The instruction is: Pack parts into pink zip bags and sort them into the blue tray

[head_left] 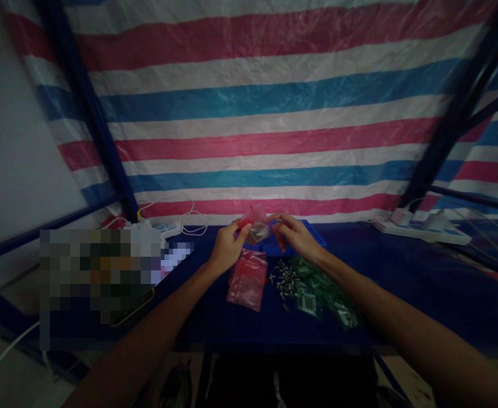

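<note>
Both hands, left hand (227,246) and right hand (294,237), pinch a small clear bag (258,229) (screws inside) above the counter (401,283), over red bags (249,279) and loose screws (286,279).

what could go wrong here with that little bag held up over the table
1. The left hand and right hand pinch the small red bag in the air. If it slips or tips, its contents could spill.
2. The loose screws lie in an open pile beside the green bags, so the right forearm might scatter them.
3. Dim light makes dropped parts hard to find.
</note>
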